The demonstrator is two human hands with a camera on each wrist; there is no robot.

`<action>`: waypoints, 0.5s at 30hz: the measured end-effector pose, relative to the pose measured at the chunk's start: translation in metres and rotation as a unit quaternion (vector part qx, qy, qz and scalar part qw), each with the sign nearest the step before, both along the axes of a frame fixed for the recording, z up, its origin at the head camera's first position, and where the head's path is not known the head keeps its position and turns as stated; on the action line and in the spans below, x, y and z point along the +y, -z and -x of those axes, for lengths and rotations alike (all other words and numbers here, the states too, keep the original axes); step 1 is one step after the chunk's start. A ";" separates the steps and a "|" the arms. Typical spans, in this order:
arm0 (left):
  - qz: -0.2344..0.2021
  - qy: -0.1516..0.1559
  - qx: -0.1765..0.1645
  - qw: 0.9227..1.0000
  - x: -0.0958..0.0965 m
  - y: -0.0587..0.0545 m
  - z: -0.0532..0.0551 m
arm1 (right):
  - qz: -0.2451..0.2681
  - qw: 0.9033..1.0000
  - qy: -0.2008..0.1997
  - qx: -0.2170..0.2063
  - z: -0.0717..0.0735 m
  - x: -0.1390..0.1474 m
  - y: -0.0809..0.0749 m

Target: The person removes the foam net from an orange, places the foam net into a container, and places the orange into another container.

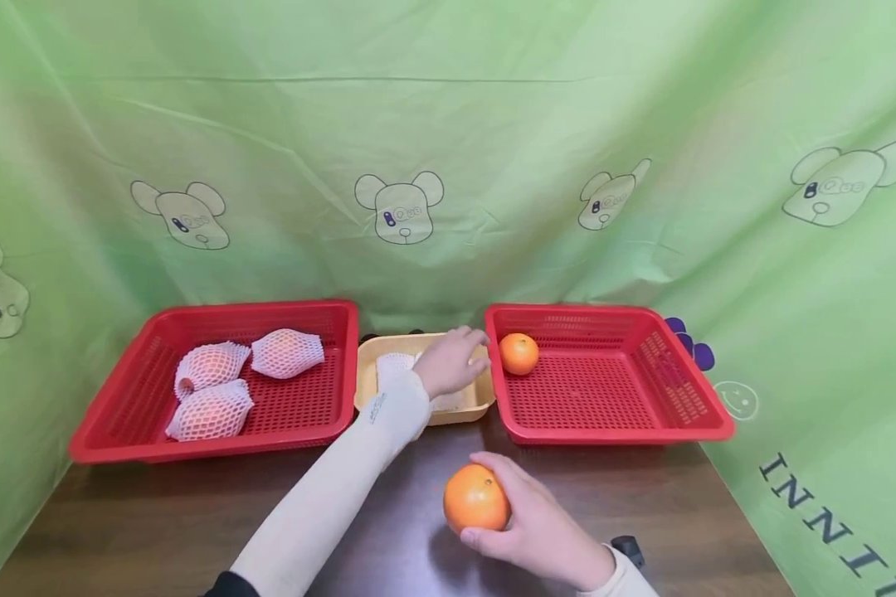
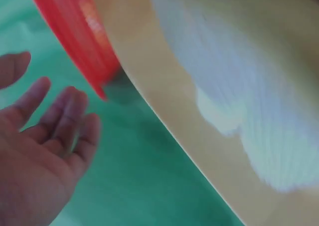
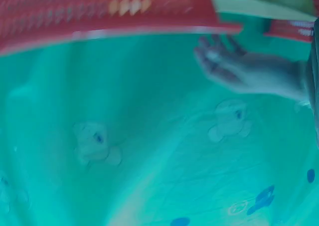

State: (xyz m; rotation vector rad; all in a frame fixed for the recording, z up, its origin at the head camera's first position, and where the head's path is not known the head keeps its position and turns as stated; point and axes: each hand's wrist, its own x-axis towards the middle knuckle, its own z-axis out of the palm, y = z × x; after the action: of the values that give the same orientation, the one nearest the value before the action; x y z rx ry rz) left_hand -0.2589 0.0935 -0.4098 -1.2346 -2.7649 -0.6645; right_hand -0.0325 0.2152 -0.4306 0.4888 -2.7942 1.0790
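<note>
My right hand [image 1: 533, 526] grips an orange [image 1: 474, 499] above the near part of the table, thumb on one side and fingers on the other. My left hand [image 1: 451, 362] reaches over a tan tray [image 1: 366, 390], fingers loosely bent and holding nothing; its fingertips come near the left rim of the right red basket [image 1: 605, 434]. Inside the tray lie white foam net sleeves [image 2: 279, 141], partly covered by the left hand in the head view. The left wrist view shows the left palm and relaxed fingers [image 2: 65, 116]. A second orange [image 1: 518, 354] sits in the right basket's left corner.
On the left stands another red basket [image 1: 299, 414] with three fruits in foam nets [image 1: 287, 353]. The tan tray sits between both baskets. A green curtain [image 1: 448, 108] with bear drawings hangs behind and beside the brown table [image 1: 157, 514]. Purple round shapes [image 1: 703, 356] show beside the right basket.
</note>
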 end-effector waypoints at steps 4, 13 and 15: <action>0.029 0.012 -0.039 0.999 0.008 0.008 -0.030 | -0.017 0.999 0.016 0.030 0.004 0.019 -0.017; 0.110 -0.014 -0.052 0.992 0.024 0.022 -0.055 | -0.007 0.996 0.079 0.046 0.042 0.073 -0.053; 0.104 -0.022 -0.065 0.992 0.026 0.023 -0.059 | -0.025 0.994 0.101 0.042 0.056 0.087 -0.057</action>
State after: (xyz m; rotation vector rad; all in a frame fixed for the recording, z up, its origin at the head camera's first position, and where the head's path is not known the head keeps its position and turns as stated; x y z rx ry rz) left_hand -0.2002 0.1196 -0.4328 -1.1995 -3.0263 -0.4784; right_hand -0.0888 0.3027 -0.3741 0.2423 -2.7319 0.9262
